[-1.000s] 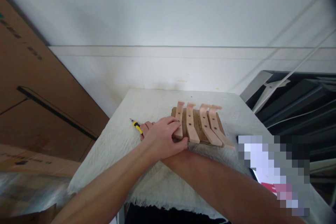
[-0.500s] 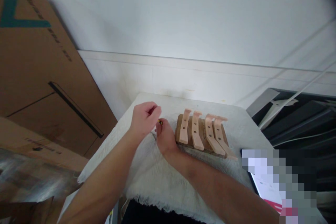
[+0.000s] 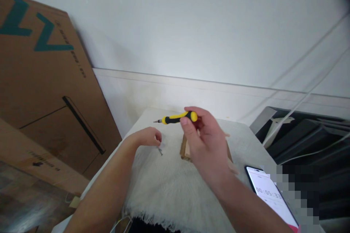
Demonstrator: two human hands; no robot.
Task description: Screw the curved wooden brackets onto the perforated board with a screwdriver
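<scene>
A yellow-and-black screwdriver [image 3: 172, 119] is in my right hand [image 3: 209, 140], pinched by the handle between thumb and fingers, its metal tip pointing left. My left hand [image 3: 147, 137] is low over the cloth with its fingers curled together; what lies inside them, if anything, is hidden. Just below those fingertips are one or more small silver screws [image 3: 160, 151], too small to count. Behind my right hand, a brown wooden board [image 3: 186, 157] carries pale wooden hooks [image 3: 187, 150], mostly covered by the hand.
A fringed white cloth [image 3: 164, 185] covers the table. At the right edge lies a phone [image 3: 269, 193] with a running timer. A large cardboard box [image 3: 54, 116] stands on the left, a white wall [image 3: 191, 43] behind, and dark panels [image 3: 308, 134] on the right.
My right hand has risen and moved right, bringing the screwdriver into full view and covering the hooks. My left hand has lowered towards the screws. The view has tilted upward.
</scene>
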